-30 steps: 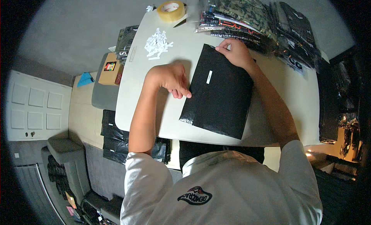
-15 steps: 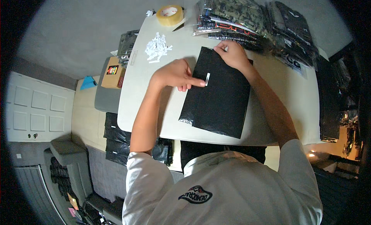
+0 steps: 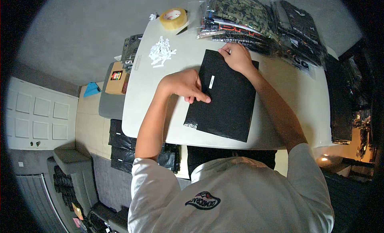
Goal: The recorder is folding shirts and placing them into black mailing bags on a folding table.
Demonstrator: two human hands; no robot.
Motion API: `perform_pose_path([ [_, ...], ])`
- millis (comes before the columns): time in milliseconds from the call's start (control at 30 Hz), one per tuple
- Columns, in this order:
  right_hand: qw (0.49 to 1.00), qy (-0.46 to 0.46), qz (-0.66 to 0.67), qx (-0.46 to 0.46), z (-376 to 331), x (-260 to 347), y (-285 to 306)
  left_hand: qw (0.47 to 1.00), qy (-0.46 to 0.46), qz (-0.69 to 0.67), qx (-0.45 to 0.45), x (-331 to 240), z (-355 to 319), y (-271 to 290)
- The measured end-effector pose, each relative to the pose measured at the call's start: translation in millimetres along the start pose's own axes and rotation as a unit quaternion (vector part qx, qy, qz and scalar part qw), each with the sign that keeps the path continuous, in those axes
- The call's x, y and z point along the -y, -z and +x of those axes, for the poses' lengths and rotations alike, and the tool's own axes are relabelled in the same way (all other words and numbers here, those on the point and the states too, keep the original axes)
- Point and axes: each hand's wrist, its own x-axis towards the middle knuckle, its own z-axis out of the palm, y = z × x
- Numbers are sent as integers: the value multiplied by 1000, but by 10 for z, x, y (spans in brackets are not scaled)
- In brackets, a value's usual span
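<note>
The white table [image 3: 140,113] supports the work. At its far side, plastic-wrapped garments [image 3: 242,23] stand stacked just beyond the black bag [image 3: 230,107] and bound the space there. The bag lies flat before you, near the table's front edge. Your right forearm crosses its right edge. A brown box [image 3: 115,79] sits off the table's left side. Your right hand [image 3: 239,59] is at the bag's upper edge; whether its fingers pinch the edge, you cannot tell. Your left hand [image 3: 181,83] covers part of the bag's left edge, fingers released, one digit extended over the bag. The tape roll [image 3: 164,24] and the pile of white strips [image 3: 161,51] lie to the upper left, clear of both hands. One white label [image 3: 211,82] lies on the bag, just beside your left hand.
</note>
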Motion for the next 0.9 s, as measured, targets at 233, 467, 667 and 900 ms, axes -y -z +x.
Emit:
perform_pose_path([
  [233,1000,2,-7,-5,-12,7,-16,998,-14,-12,65,46,23,-57],
  [467,1000,4,-5,-10,16,-26,-67,1000,-7,-23,-11,259,-46,144],
  [667,1000,20,23,-1,51,-97,-27,971,1,-190,-144,444,94,189],
  [900,999,20,15,40,-44,189,283,987,65,-127,-78,322,21,134],
])
